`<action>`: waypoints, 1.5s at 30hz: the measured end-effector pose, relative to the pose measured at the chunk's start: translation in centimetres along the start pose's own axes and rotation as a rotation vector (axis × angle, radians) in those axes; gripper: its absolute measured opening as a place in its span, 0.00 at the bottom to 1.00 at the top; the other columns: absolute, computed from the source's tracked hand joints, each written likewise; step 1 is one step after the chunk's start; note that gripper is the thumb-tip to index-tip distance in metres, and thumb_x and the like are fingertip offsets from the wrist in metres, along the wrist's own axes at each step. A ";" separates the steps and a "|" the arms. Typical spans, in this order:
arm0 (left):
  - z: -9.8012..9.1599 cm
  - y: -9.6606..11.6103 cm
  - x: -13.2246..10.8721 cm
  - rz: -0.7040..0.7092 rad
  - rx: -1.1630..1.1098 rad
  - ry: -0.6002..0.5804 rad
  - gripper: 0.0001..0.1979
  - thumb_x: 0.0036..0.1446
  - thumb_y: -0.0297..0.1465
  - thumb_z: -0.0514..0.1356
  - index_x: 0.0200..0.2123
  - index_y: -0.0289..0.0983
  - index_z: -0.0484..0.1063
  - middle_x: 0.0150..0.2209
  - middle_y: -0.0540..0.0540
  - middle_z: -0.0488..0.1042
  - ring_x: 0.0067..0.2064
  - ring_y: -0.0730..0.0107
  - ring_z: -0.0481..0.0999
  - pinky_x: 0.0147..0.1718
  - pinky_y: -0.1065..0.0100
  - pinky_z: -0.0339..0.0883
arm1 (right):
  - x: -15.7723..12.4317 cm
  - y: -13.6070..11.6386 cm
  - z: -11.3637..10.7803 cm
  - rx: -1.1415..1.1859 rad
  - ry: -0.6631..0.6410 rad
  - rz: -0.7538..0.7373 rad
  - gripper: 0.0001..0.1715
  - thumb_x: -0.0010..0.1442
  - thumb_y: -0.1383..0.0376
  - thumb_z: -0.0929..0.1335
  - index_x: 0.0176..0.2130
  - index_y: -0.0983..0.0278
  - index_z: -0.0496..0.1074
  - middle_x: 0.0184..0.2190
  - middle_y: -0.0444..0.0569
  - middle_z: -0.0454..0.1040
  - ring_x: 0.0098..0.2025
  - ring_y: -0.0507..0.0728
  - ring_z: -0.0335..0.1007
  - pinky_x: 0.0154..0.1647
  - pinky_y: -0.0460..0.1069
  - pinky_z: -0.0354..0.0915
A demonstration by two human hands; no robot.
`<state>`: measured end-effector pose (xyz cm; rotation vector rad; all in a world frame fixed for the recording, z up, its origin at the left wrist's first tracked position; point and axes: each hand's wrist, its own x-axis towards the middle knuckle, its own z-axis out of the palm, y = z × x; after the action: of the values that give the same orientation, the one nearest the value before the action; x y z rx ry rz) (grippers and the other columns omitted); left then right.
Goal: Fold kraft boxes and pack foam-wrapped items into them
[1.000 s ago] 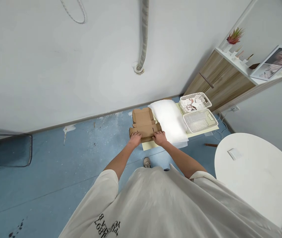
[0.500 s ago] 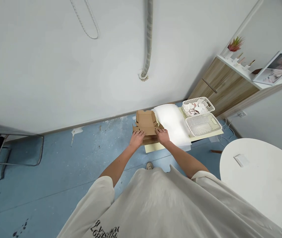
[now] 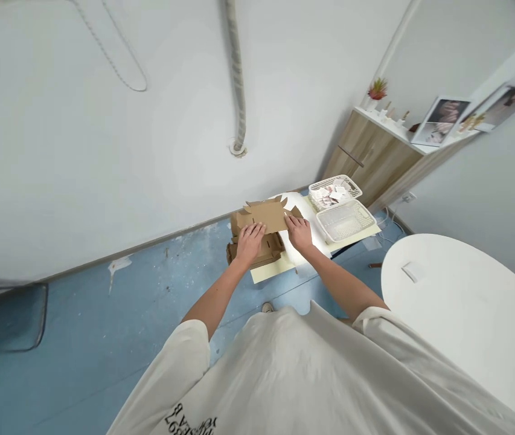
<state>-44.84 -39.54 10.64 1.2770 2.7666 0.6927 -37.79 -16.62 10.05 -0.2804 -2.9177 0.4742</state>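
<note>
Grasping its near edge at both ends, the left hand (image 3: 250, 241) and right hand (image 3: 300, 233) hold the cardboard blank (image 3: 270, 216) between them. The blank has risen off the cardboard pile (image 3: 270, 249) just below the hands, which alone now appear to bear it.

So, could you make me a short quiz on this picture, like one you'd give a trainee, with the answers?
1. True or false: the left hand is well away from the cardboard.

2. Where does the red and green plant stand?
A) on the white table
B) on the wooden cabinet
C) on the floor

3. Fill in: of the two white baskets, the one with small papers in it is ___ to the back wall than the other.

Key:
1. False; the left hand and the right hand are both on the cardboard.
2. B
3. closer
</note>
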 end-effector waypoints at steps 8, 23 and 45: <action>4.9 10.7 7.3 0.307 -0.010 -0.036 0.32 0.65 0.25 0.46 0.72 0.43 0.52 0.70 0.45 0.58 0.70 0.56 0.55 0.69 0.47 0.42 | -7.5 9.8 -7.0 -0.126 0.121 0.268 0.35 0.67 0.68 0.56 0.71 0.63 0.53 0.66 0.58 0.61 0.62 0.70 0.53 0.63 0.62 0.45; 19.9 40.7 9.8 0.775 -0.019 -0.126 0.25 0.71 0.34 0.43 0.68 0.38 0.59 0.68 0.42 0.62 0.68 0.58 0.60 0.68 0.52 0.47 | -34.1 28.7 -16.4 -0.395 0.238 0.738 0.33 0.67 0.70 0.54 0.70 0.66 0.54 0.64 0.59 0.62 0.57 0.66 0.57 0.56 0.58 0.52; 39.5 56.8 7.7 1.238 0.001 -0.713 0.24 0.68 0.26 0.45 0.65 0.40 0.62 0.66 0.41 0.64 0.66 0.57 0.63 0.63 0.52 0.53 | -54.0 37.2 -12.5 -0.169 -0.095 1.360 0.33 0.67 0.69 0.55 0.69 0.61 0.56 0.62 0.59 0.64 0.58 0.66 0.60 0.56 0.56 0.53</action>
<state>-1.38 13.55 -1.03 2.5114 1.2338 0.1087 22.81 10.29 2.09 -2.2817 -2.3716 0.3476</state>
